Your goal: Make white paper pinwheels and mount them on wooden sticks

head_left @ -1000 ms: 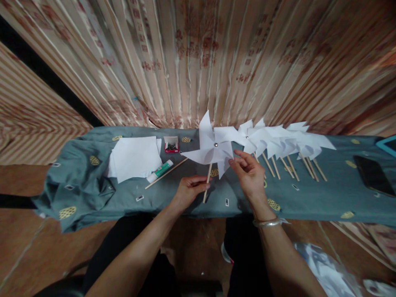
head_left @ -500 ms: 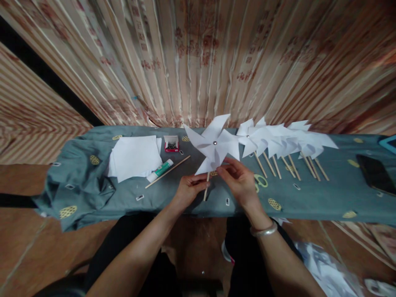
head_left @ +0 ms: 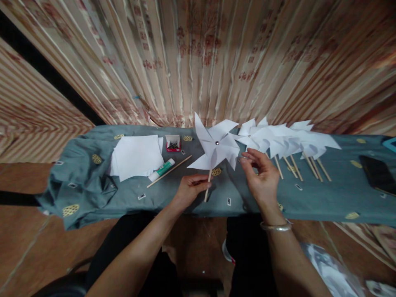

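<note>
A white paper pinwheel (head_left: 216,144) with a pin at its centre stands upright on a thin wooden stick. My left hand (head_left: 189,190) pinches that stick below the blades. To the right of the blades, my right hand (head_left: 262,173) is raised with fingers curved and apart, holding nothing and close to one blade tip. Behind it lies a row of other white pinwheels (head_left: 286,140) on sticks, their blades overlapping. The green scissors are now hidden behind my right hand.
On the left lie a stack of white paper (head_left: 137,156), a glue stick (head_left: 161,169), a loose wooden stick (head_left: 169,171) and a small red box of pins (head_left: 173,143). A dark phone (head_left: 378,174) rests at the right. Pleated curtain (head_left: 198,62) hangs behind the cloth-covered table (head_left: 198,208).
My right hand has let go of the pinwheel's blade and moved right. The blades have turned on the stick, while my left hand keeps its hold.
</note>
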A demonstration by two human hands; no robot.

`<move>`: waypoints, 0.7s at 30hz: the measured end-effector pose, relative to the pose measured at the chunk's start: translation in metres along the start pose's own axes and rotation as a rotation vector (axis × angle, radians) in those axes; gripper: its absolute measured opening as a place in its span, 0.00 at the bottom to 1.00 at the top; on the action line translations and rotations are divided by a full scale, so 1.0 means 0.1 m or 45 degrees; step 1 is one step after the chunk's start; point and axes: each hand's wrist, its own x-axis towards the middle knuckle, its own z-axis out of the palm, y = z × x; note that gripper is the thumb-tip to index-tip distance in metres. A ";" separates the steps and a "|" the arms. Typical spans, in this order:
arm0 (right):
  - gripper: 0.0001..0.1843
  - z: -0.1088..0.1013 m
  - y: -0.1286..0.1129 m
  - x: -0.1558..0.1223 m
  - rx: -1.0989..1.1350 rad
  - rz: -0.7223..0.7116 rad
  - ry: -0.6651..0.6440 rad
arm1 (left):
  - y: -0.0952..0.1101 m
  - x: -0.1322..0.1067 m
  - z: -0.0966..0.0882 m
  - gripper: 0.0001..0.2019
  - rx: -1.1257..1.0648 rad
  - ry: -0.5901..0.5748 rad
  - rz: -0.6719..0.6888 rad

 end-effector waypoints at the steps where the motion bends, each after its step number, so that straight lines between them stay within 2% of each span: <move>1: 0.20 0.00 0.06 0.03 0.059 0.029 -0.010 | 0.00 0.00 0.00 0.13 0.007 -0.006 -0.005; 5: 0.19 0.04 0.17 0.07 0.270 0.160 -0.042 | 0.00 0.00 0.01 0.13 0.010 -0.006 -0.005; 10: 0.18 0.09 0.11 0.01 0.368 0.273 -0.087 | -0.03 0.03 0.02 0.15 -0.085 0.024 -0.043; 16: 0.20 0.15 0.04 -0.08 0.418 0.345 -0.187 | -0.04 0.04 0.03 0.16 -0.085 0.090 -0.038; 21: 0.21 0.22 0.01 -0.13 0.452 0.360 -0.305 | -0.04 0.04 0.04 0.15 -0.126 0.078 -0.016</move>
